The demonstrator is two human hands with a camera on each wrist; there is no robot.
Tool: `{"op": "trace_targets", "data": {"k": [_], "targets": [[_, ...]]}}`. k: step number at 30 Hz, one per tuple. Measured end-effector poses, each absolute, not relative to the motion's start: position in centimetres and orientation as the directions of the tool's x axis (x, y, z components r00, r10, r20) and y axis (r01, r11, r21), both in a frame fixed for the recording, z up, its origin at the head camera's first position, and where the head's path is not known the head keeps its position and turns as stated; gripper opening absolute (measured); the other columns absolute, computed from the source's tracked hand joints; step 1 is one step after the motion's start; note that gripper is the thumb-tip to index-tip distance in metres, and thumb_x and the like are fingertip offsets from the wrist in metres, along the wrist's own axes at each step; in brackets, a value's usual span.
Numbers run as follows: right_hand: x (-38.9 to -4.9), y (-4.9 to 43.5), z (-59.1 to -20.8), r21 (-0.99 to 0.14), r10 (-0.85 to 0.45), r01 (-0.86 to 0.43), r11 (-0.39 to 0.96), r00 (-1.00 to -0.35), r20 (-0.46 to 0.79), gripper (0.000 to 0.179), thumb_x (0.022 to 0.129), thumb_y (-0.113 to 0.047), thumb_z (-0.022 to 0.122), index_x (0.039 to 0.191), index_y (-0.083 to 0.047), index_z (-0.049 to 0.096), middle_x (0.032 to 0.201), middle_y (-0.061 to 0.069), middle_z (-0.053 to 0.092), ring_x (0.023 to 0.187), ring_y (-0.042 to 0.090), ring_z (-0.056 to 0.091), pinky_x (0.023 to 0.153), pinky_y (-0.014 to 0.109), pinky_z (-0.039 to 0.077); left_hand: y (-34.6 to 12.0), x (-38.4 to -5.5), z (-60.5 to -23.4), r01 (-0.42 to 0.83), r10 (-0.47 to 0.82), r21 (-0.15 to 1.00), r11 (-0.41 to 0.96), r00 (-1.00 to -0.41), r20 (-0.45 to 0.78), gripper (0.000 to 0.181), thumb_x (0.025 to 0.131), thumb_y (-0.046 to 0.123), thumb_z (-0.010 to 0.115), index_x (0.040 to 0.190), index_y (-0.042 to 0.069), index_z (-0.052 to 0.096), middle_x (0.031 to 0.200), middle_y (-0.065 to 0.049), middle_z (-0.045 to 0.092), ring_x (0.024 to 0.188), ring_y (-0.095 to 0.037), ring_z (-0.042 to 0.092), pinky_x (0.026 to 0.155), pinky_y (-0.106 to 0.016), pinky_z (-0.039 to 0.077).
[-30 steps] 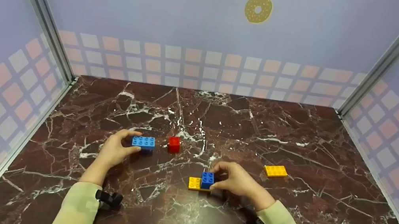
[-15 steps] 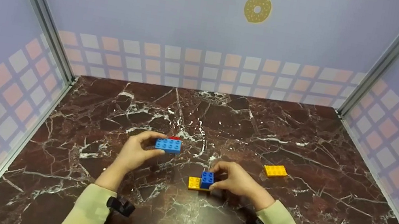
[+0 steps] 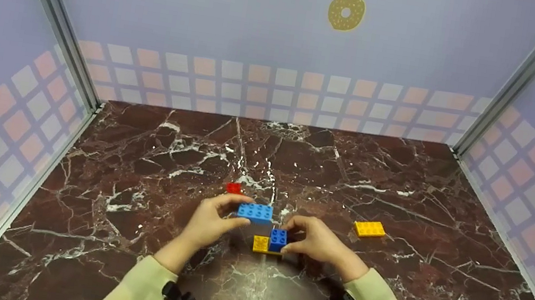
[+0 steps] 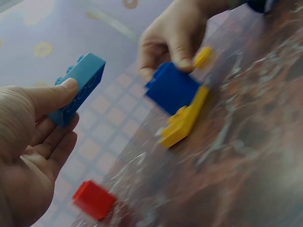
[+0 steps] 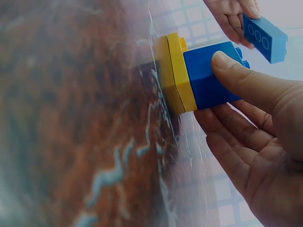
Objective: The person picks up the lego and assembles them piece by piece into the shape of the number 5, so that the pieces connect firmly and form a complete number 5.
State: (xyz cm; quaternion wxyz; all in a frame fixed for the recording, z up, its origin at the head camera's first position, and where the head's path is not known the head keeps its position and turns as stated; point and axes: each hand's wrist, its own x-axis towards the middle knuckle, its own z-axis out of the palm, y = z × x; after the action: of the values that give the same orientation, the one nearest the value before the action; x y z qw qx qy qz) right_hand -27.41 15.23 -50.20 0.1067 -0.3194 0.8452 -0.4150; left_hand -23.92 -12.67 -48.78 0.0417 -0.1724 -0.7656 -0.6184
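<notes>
Pinching light-blue brick [image 3: 254, 213] by one end, left hand [image 3: 211, 220] has it above tabletop [image 3: 245, 291], near dark-blue brick [image 3: 278, 239]. Right hand [image 3: 318, 241], thumb and fingers clamped on dark-blue brick, which sits on right part of yellow plate [image 3: 260, 244]. Danger: end-only grip; bump to free end could twist light-blue brick loose. Slack right grip might let yellow plate skid. Hard to see: red brick's [image 3: 233, 187] front, behind left hand; plate's right end, behind right fingers; seam in yellow, one piece or two, can't tell.
</notes>
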Motion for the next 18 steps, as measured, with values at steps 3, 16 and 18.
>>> {"op": "trace_targets", "data": {"k": [3,16,18], "targets": [[-27.4,15.2,-50.2,-0.779,-0.626,-0.440,0.447,-0.776,0.079,0.035,0.077,-0.013,0.090,0.104,-0.002,0.071,0.106,0.014,0.077,0.101,0.029,0.073,0.095,0.041,0.061,-11.7,-23.7,-49.3,0.318,0.219,0.934,0.165,-0.935,0.280,0.041,0.085,0.005,0.082,0.124,-0.001,0.070,0.126,-0.023,0.071,0.108,-0.035,0.072,0.092,-0.033,0.062],[-27.6,15.3,-49.9,-0.800,-0.632,-0.436,0.411,-0.769,0.094,0.047,0.076,-0.013,0.092,0.114,0.001,0.069,0.113,0.018,0.074,0.105,0.033,0.072,0.094,0.039,0.062,-10.1,-23.1,-50.3,0.326,0.221,0.935,0.139,-0.931,0.291,0.042,0.084,0.005,0.082,0.124,-0.002,0.070,0.127,-0.023,0.071,0.117,-0.039,0.069,0.100,-0.036,0.059],[-27.6,15.4,-49.7,-0.814,-0.632,-0.429,0.392,-0.769,0.101,0.050,0.076,-0.014,0.091,0.118,0.002,0.069,0.115,0.019,0.074,0.106,0.035,0.072,0.095,0.040,0.062,-9.9,-23.1,-50.4,0.323,0.216,0.934,0.150,-0.933,0.288,0.041,0.084,0.005,0.082,0.123,-0.001,0.071,0.126,-0.022,0.072,0.115,-0.039,0.069,0.100,-0.040,0.060]]}}
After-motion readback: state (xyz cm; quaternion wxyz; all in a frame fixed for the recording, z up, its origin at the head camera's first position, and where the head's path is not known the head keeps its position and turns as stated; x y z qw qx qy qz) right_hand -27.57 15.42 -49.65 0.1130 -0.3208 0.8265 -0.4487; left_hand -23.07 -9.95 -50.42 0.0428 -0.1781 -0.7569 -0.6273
